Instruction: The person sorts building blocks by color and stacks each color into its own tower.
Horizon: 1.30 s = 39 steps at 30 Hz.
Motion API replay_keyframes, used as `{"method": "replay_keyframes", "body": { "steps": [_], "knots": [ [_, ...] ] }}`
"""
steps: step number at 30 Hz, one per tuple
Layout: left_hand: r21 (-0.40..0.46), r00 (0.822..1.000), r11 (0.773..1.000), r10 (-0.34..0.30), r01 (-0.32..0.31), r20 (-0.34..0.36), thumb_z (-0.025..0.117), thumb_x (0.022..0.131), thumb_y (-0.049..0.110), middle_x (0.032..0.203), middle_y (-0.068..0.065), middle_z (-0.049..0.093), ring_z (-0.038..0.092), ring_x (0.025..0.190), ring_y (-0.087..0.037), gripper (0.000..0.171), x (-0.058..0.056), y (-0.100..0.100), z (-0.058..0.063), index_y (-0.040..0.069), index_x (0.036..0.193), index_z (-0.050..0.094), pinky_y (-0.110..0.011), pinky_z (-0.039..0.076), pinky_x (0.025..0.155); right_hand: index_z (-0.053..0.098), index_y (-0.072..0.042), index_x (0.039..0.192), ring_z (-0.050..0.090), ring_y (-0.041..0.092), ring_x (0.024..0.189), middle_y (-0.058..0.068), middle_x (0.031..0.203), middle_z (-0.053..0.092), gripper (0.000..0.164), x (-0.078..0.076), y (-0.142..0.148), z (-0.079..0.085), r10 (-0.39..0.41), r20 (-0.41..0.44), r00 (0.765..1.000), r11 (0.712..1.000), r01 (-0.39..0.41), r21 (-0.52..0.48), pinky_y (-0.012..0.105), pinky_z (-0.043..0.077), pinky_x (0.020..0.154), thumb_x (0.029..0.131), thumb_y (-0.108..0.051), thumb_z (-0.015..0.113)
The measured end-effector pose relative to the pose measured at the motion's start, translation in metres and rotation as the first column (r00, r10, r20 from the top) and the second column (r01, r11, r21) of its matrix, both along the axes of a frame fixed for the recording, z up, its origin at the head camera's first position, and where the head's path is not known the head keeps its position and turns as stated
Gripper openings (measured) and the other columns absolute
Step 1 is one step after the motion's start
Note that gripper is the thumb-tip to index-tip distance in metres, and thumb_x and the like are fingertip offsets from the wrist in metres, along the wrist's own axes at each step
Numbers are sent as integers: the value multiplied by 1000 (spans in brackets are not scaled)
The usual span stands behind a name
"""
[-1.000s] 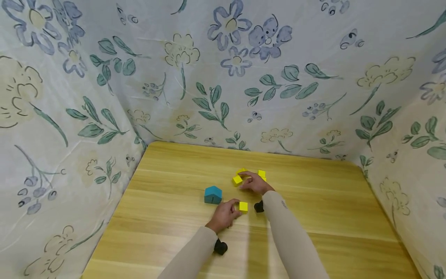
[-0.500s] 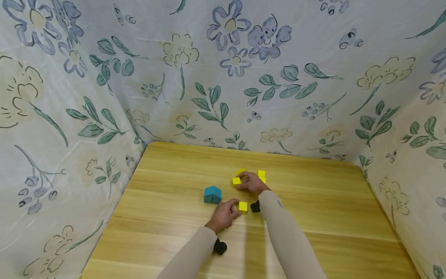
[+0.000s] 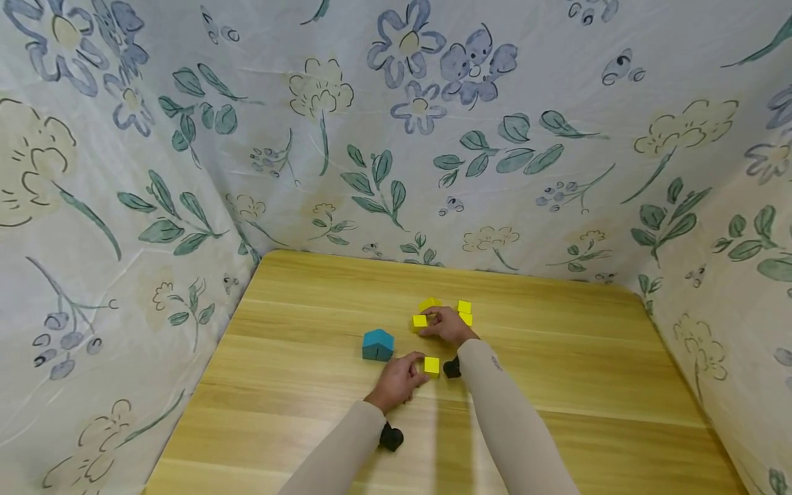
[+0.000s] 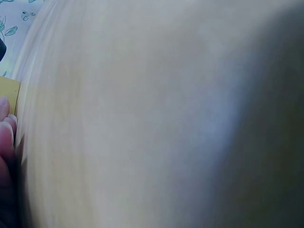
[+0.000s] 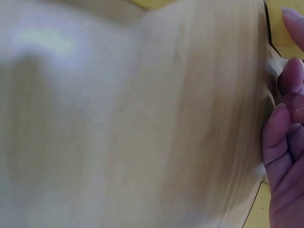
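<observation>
My left hand [image 3: 396, 381] pinches a small yellow cube [image 3: 432, 367] between thumb and fingers, low over the wooden table. In the left wrist view this cube [image 4: 9, 92] shows only at the left edge, beside the fingertips. Farther back, my right hand [image 3: 448, 325] holds another yellow cube [image 3: 419, 323] at its left side. The right wrist view has part of that cube [image 5: 285, 28] in the top right corner, by the thumb. A further yellow block [image 3: 430, 302] lies just behind the right hand, partly hidden. Left of both hands stands a blue block [image 3: 378, 345] with a peaked outline.
Two yellow cubes [image 3: 465, 313] sit close together right of the right hand, partly covered by it. Black wrist devices [image 3: 391, 438] are worn under both sleeves. Floral cloth [image 3: 396, 137] hangs behind and along both sides of the wooden table [image 3: 297, 295].
The right hand has shifted slightly left and toward me, and its cube has turned from slanted to squared up. The left hand and its cube have stayed in place.
</observation>
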State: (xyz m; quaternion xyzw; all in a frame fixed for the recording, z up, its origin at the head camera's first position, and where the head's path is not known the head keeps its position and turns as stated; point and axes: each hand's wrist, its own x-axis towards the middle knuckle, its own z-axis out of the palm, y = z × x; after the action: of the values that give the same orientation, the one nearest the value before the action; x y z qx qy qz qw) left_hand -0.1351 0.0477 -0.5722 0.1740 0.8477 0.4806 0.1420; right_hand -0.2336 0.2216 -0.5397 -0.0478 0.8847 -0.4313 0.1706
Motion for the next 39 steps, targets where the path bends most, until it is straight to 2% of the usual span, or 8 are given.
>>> {"method": "replay_keyframes", "body": {
  "steps": [11, 17, 20, 26, 32, 39],
  "knots": [
    [6, 1000, 1000, -7, 7, -12, 67, 91, 18, 64, 5, 54, 50, 40, -10, 39, 2, 0, -2, 7, 128, 56, -24, 43, 41, 60, -1, 124, 45, 14, 59, 4, 71, 57, 42, 9, 1, -3, 6, -48, 999, 996, -11, -92, 26, 39, 57, 86, -13, 73],
    [8, 1000, 1000, -11, 12, -19, 67, 92, 19, 63, 5, 54, 49, 39, -9, 40, 1, 0, -2, 6, 128, 56, -23, 42, 41, 59, 0, 125, 52, 17, 65, 7, 78, 62, 43, 19, 2, 6, 15, -118, 993, 996, -26, -91, 27, 44, 61, 87, -16, 73],
    [9, 999, 1000, -15, 15, -30, 66, 92, 19, 64, 5, 55, 49, 39, -9, 39, 0, 0, -2, 6, 128, 56, -23, 42, 41, 60, -1, 125, 53, 19, 69, 7, 81, 62, 43, 27, 4, 12, -9, -153, 988, 995, -6, -99, 27, 45, 63, 87, -17, 72],
    [6, 1000, 1000, -16, 16, -23, 67, 92, 18, 65, 4, 55, 49, 38, -9, 39, 1, 0, -1, 6, 127, 56, -23, 42, 41, 62, -4, 124, 50, 18, 72, 6, 84, 58, 41, 49, 15, 15, -85, -166, 982, 989, 63, -134, 26, 43, 64, 87, -19, 73],
    [7, 1000, 1000, -9, 9, 3, 67, 91, 17, 65, 4, 55, 48, 38, -9, 41, 2, 0, -2, 5, 128, 56, -23, 42, 40, 60, 1, 123, 50, 19, 72, 8, 85, 58, 42, 67, 29, 11, -94, -204, 974, 983, 58, -174, 27, 44, 64, 88, -19, 72],
    [15, 1000, 1000, 1, -1, 1, 68, 91, 17, 65, 4, 55, 49, 39, -10, 41, 2, 1, -3, 6, 128, 56, -24, 42, 40, 62, -2, 120, 50, 18, 72, 6, 84, 57, 38, 85, 39, 7, -152, -171, 973, 975, 119, -189, 26, 45, 66, 87, -15, 73]
  ]
}}
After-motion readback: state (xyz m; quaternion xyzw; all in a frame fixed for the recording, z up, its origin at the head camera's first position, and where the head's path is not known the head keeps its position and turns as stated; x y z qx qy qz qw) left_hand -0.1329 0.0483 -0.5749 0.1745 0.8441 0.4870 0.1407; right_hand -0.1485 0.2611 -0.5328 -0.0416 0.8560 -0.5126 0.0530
